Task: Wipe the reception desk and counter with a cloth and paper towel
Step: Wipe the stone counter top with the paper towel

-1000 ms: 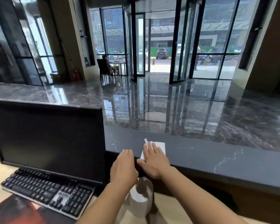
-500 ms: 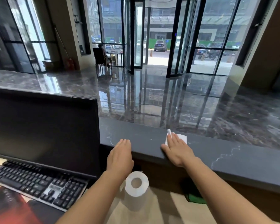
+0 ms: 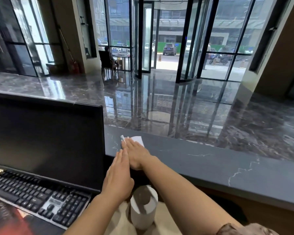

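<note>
Step in hand, likely: wiping counter (image 3: pixel 210 165) with paper towel (image 3: pixel 138 139). Do well: even flat pressure, overlapping passes along ledge, towel fully under palm.

Right hand (image 3: pixel 136 156) flat, fingers straight, pressing towel onto counter just right of monitor (image 3: pixel 46 141); towel's far edge shows beyond fingertips.

Left hand (image 3: pixel 119 180) flat, empty, just near-left of right hand.

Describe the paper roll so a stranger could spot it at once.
Find the black monitor on the lower desk. Right of its keyboard, below the grey counter, a white paper roll stands on end. Unlike the flat white sheet under the right hand, it is a hollow-cored cylinder.
</note>
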